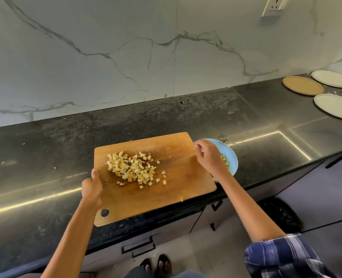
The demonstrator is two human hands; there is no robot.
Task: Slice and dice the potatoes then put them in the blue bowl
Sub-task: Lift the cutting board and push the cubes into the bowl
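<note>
From the head view, a blue bowl [231,157] sits right of centre in the frame on the dark tabletop [186,115], partly hidden behind the right hand [208,156] and the right edge of the wooden cutting board [178,189]; a few diced potato pieces [224,159] show inside the bowl, just past the wrist; most of the diced potatoes [133,168] lie in a loose heap on the left half of the board, with a few stray cubes scattered toward the lower right of the heap; the board lies askew in the middle of the frame, its right edge over the bowl's rim and its near corner with the hanging hole jutting past the tabletop's front edge; whether the board is lifted or resting I cannot tell.

The left hand [91,187] grips the board's left edge, thumb on top and fingers curled beneath; its forearm rises from the lower left of the frame; the right hand hovers over the bowl at the board's right edge, fingers curled together, and whether it pinches any potato I cannot tell; its forearm runs from a blue checked sleeve [282,257] at lower right.

In the upper right corner, four round plates [334,106] lie flat on the tabletop near the marble wall [105,57].
</note>
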